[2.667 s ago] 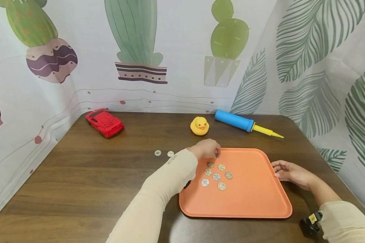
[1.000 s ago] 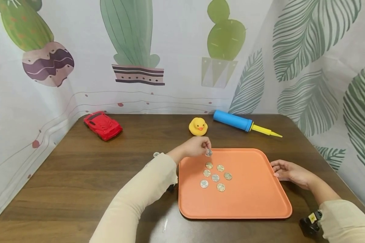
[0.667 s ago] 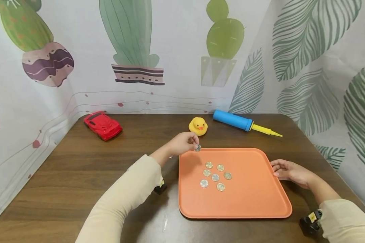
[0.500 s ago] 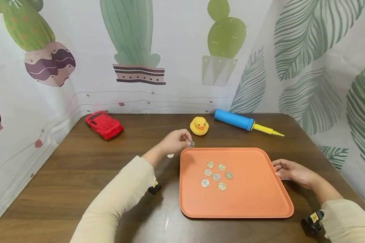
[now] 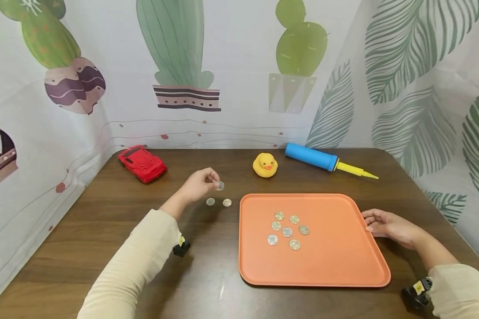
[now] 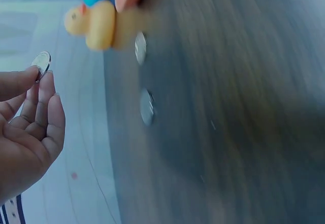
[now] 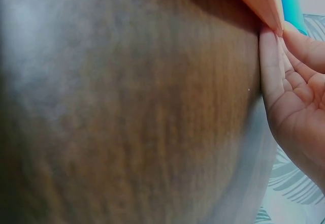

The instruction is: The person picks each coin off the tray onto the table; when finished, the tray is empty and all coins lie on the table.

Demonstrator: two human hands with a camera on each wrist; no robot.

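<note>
Coin (image 5: 220, 185) pinched in fingers (image 6: 56, 117) of the left hand (image 5: 198, 185), over the bench (image 5: 115, 221) near two loose coins (image 5: 227, 202); the right hand (image 5: 395, 228) grips the tray (image 5: 335, 263) bearing seven coins (image 5: 287, 232).

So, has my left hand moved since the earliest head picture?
Yes, leftward: then it was in front of the yellow duck, at the orange tray; now your left hand is well left of the duck, pinching a coin.

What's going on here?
A person's left hand pinches a coin in the air, left of the tray, while the right hand holds the tray's right edge. Seven coins lie on the tray; two more lie on the table.
</note>
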